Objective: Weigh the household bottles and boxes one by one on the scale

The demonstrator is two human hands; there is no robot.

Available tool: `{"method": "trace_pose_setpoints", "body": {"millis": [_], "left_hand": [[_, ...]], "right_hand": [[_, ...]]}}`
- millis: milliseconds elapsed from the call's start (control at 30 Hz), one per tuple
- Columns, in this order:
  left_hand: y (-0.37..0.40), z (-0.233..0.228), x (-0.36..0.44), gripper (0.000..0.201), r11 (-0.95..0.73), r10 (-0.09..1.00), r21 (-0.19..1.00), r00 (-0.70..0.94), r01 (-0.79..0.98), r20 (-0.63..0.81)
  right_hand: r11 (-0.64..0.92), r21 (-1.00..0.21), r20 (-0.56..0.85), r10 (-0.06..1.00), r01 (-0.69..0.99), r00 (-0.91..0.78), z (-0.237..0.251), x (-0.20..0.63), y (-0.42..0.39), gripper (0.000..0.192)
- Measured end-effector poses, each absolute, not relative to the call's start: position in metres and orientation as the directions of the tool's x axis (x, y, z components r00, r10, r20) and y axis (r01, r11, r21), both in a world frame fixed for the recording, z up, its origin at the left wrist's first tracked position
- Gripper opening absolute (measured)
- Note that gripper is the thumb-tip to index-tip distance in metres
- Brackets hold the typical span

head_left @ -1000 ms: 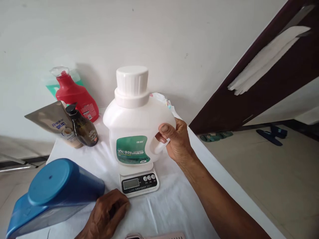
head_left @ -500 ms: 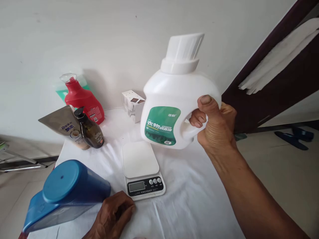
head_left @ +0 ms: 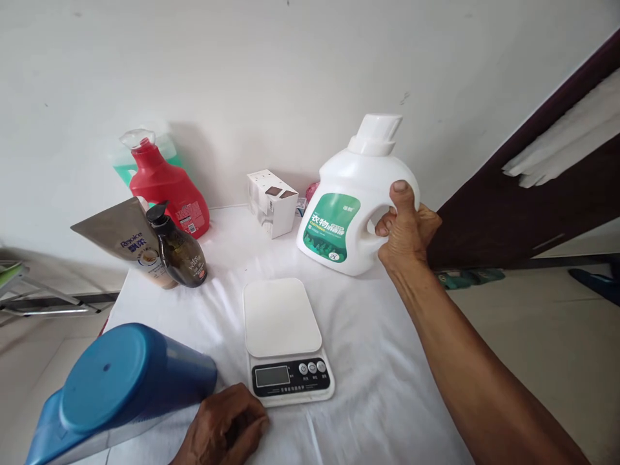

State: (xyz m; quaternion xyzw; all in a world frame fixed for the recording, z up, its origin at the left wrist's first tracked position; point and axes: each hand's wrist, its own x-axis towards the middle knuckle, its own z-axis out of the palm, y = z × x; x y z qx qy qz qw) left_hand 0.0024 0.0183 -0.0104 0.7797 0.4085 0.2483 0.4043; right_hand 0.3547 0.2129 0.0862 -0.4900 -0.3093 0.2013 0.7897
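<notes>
White jug [head_left: 349, 205] gripped by right hand [head_left: 405, 227] beside box [head_left: 272, 201]; left hand [head_left: 227, 427] fisted.

Scale [head_left: 285, 339] sits at table [head_left: 368, 387] centre. Jug [head_left: 356, 203] stands at its 1 o'clock, my right hand [head_left: 404, 229] on the handle. Box [head_left: 272, 201] at 12, against the wall. Three bottles [head_left: 169, 194] cluster at 10. Tub [head_left: 116, 391] lies at 8; my left hand [head_left: 227, 429] rests at 7, just beside the scale.
</notes>
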Motion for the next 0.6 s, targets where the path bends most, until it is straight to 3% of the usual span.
{"method": "trace_pose_setpoints", "body": {"millis": [200, 500, 600], "left_hand": [[0.016, 0.006, 0.003, 0.022, -0.215, 0.847, 0.854, 0.526, 0.474, -0.079], [0.014, 0.001, 0.004, 0.016, -0.236, 0.851, 0.875, 0.524, 0.423, -0.023], [0.013, 0.004, 0.005, 0.012, -0.234, 0.861, 0.887, 0.509, 0.398, -0.001]], "right_hand": [[0.454, -0.887, 0.355, 0.552, 0.085, 0.754, 0.082, 0.35, 0.257, 0.057], [0.356, -0.894, 0.424, 0.476, 0.272, 0.77, 0.07, 0.35, 0.298, 0.048], [0.355, -0.854, 0.519, 0.53, 0.38, 0.671, 0.058, 0.362, 0.305, 0.04]]}}
